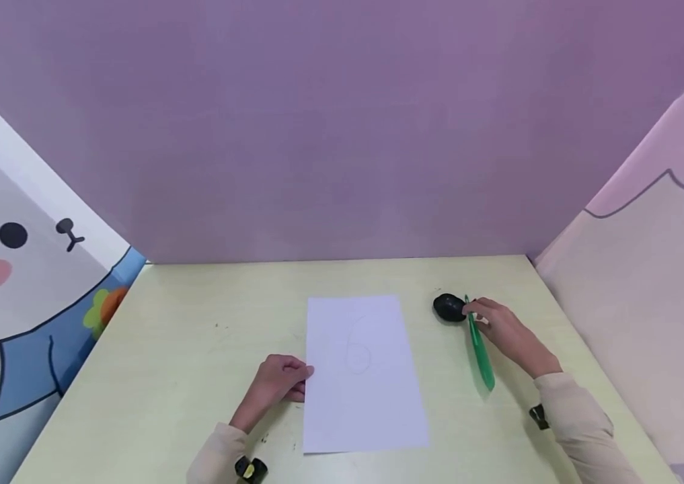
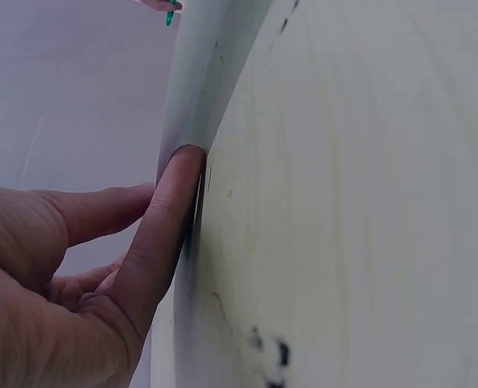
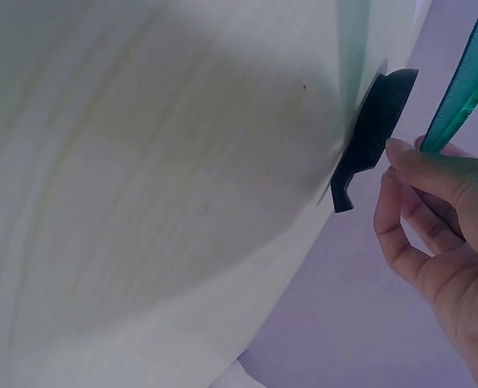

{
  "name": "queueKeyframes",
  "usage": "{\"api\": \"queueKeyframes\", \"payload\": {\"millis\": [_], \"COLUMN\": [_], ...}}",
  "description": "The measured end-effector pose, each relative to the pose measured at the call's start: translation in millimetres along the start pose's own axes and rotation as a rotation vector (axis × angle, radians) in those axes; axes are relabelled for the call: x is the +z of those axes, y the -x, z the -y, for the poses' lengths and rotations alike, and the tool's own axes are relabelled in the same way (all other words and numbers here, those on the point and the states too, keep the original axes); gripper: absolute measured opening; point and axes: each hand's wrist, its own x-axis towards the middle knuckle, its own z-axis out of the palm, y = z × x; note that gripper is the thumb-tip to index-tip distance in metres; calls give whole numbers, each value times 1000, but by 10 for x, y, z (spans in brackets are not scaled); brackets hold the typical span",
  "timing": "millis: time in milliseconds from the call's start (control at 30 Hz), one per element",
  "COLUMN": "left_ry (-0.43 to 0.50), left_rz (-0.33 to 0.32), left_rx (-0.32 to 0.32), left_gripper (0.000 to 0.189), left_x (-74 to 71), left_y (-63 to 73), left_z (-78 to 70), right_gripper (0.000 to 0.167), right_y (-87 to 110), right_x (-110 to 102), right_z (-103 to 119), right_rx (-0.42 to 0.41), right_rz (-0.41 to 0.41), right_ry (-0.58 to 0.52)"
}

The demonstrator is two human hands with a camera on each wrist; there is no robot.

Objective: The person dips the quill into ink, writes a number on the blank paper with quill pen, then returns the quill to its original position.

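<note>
My left hand [image 1: 279, 378] pinches the left edge of a white sheet of paper [image 1: 366, 410], which bears a faint drawn 6. In the left wrist view, two digits of the left hand [image 2: 117, 250] meet at the paper's edge. My right hand [image 1: 508, 336] pinches a slim, translucent green stick [image 1: 481, 356] near its far end; its wider end points back towards me. A black rounded object [image 1: 449, 308] lies beside those fingertips. From the right wrist, this black object [image 3: 376, 121] looks flat with a hooked end, and the fingertips are right at it.
The pale table [image 1: 220, 302] meets a purple wall [image 1: 342, 134] at its far edge. Printed side panels stand left and right, with a cartoon animal [image 1: 21, 269] on the left one. Small dark marks [image 1: 264, 437] show on the tabletop. Each wrist wears a small black camera [image 1: 251, 469].
</note>
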Motion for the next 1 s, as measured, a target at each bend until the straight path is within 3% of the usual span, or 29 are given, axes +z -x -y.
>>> {"api": "queueKeyframes", "payload": {"millis": [267, 567, 1000], "left_ry": [3, 20, 0], "left_rz": [31, 23, 11], "left_rx": [13, 15, 10], "left_gripper": [19, 17, 18], "left_x": [31, 25, 18], "left_y": [-4, 1, -14], "left_z": [-14, -6, -17], "right_gripper": [42, 35, 42], "right_y": [84, 133, 184], "right_x": [-69, -130, -57], "right_z": [-41, -73, -200], "right_rx": [-41, 42, -81], "right_rz": [-39, 77, 13], "right_ry": [4, 26, 190]}}
